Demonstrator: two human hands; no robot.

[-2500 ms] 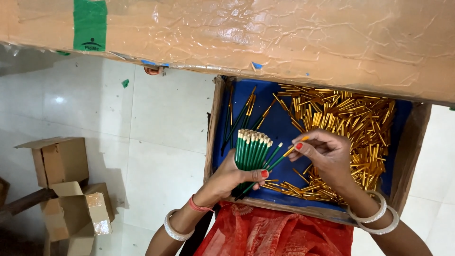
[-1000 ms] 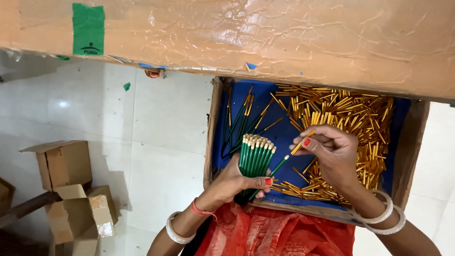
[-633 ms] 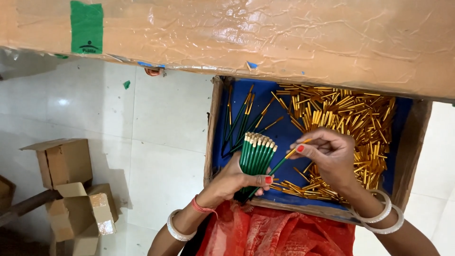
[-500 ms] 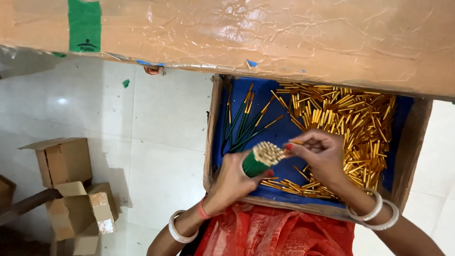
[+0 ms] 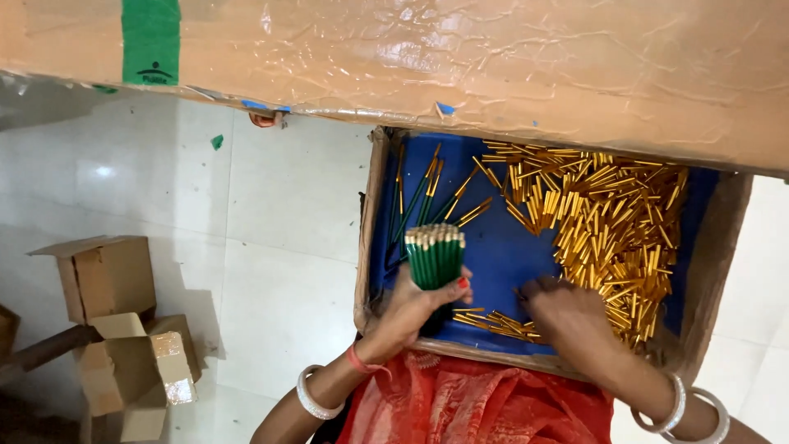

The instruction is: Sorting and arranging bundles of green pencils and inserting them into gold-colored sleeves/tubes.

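A bundle of green pencils (image 5: 436, 256) stands nearly upright in the left hand (image 5: 411, 306), the fingers clamped round its lower half and the pale cut ends facing up toward twelve o'clock; the bundle hangs over the left part of a shallow cardboard tray (image 5: 371, 214) lined with a blue sheet (image 5: 501, 255); at three o'clock from the bundle the right hand (image 5: 571, 316) lies palm-down on the blue lining, its fingertips curled in among a few gold tubes, and whether they pinch one cannot be told; inside the tray a large heap of short gold tubes (image 5: 612, 218) fills the right half, from twelve o'clock round to four o'clock of the bundle; a thin row of the same tubes (image 5: 493, 322) lies along the near edge at about five o'clock, between the two hands; several loose green pencils with gold tips (image 5: 423, 193) lie slanted against the left wall at eleven to twelve o'clock of the bundle; white bangles (image 5: 312, 399) sit on the left wrist with a red thread above them, and more bangles circle the right wrist; orange-red cloth (image 5: 477, 407) covers the lap at six o'clock; a long taped cardboard flap (image 5: 460, 57) with a green strip spans the top; at eight to nine o'clock, well apart on the white tiled floor (image 5: 271, 247), stand small open cardboard boxes (image 5: 115, 321).
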